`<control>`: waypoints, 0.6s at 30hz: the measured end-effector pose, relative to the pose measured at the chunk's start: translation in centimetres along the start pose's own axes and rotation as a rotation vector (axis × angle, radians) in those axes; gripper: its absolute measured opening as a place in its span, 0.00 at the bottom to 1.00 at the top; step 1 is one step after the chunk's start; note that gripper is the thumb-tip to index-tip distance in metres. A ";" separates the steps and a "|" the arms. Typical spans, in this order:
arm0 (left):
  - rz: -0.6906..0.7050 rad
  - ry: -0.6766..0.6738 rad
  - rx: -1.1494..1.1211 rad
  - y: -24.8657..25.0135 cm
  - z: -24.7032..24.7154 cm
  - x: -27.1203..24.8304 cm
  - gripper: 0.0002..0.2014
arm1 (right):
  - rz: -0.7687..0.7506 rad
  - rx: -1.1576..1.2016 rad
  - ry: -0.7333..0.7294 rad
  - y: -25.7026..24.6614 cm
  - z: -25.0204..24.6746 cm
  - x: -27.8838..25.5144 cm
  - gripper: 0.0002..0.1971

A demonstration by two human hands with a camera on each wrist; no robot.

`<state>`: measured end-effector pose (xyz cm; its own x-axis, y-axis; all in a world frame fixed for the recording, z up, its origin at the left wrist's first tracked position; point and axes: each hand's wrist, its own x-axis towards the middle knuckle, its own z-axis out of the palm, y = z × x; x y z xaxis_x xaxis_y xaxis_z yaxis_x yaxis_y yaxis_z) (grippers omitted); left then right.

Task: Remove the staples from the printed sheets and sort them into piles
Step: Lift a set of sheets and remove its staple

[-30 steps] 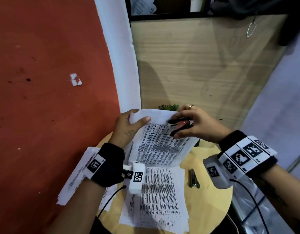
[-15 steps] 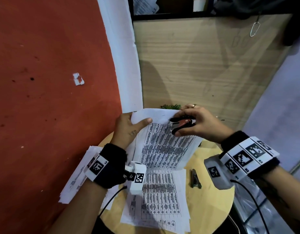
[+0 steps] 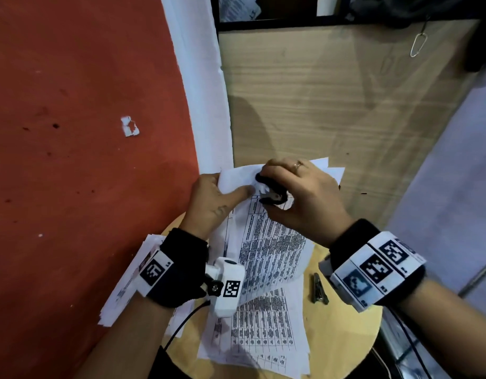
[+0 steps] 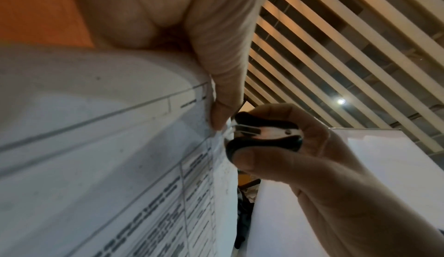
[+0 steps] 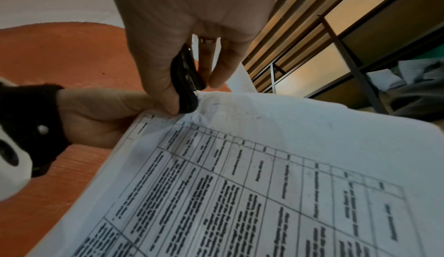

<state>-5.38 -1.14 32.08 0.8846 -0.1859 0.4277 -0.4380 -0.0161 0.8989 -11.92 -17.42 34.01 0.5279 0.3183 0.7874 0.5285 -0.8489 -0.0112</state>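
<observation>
My left hand (image 3: 222, 192) holds a stapled set of printed sheets (image 3: 269, 242) up above the round table, thumb pressed on the top left corner (image 4: 225, 109). My right hand (image 3: 293, 198) grips a black staple remover (image 3: 273, 194), squeezed between thumb and fingers (image 4: 261, 137) with its metal claws biting the paper's corner right beside my left thumb. In the right wrist view the staple remover (image 5: 186, 88) meets the crumpled corner of the sheets (image 5: 264, 166). The staple itself is too small to make out.
One pile of printed sheets (image 3: 258, 332) lies flat on the round wooden table (image 3: 343, 340), another pile (image 3: 126, 283) hangs over its left edge. A dark metal clip (image 3: 318, 289) lies on the table to the right. Red wall left, wooden panel behind.
My right hand has moved the staple remover left to the sheets' top left corner, beside my left thumb, and squeezed it onto the paper. The held sheets have tilted.
</observation>
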 end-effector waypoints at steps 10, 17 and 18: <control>-0.018 -0.058 -0.065 1.5 0.0 -0.5 0.08 | -0.102 -0.009 -0.011 -0.4 0.0 0.6 0.20; -0.018 -0.092 -0.079 1.9 0.0 -0.5 0.14 | -0.132 -0.013 -0.003 -0.3 -0.2 0.8 0.17; -0.023 -0.100 -0.082 1.9 0.0 -0.4 0.12 | -0.134 -0.012 -0.004 -0.3 -0.2 0.9 0.17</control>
<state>-6.61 -1.12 33.62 0.8720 -0.2839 0.3988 -0.3995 0.0580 0.9149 -11.73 -17.00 34.80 0.4556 0.4313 0.7788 0.5869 -0.8033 0.1015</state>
